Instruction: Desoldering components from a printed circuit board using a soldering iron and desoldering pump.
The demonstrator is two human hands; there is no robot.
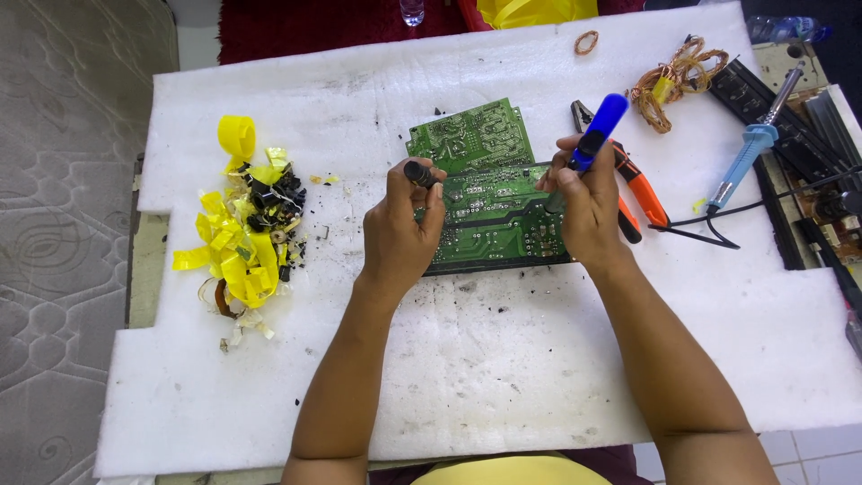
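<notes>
Two bare hands work over two green circuit boards on a white foam surface (503,359). The left hand (400,224) is closed around a small black cylinder (419,172), pinched at its fingertips just above the near board (498,220). The right hand (588,202) grips a tool with a blue handle (600,126), held upright, its lower end hidden behind the fingers at the board's right edge. The near board lies between the two hands, touching both. The second board (471,135) sits just beyond the hands, tilted, its near edge overlapping the first.

Right of the right hand, touching distance away, lies one pair of orange-handled pliers (639,184). Farther right lies one soldering iron (750,157) with a pale blue handle and black cord. Beyond it sits one tangle of copper wire (673,76), and one small copper ring (586,41) lies apart near the far edge.

Well left of the left hand is one heap of yellow tape scraps (238,238) mixed with small black parts.

Between the forearms and toward the near edge the foam is open, marked only by dark specks. The foam's left edge is notched.
</notes>
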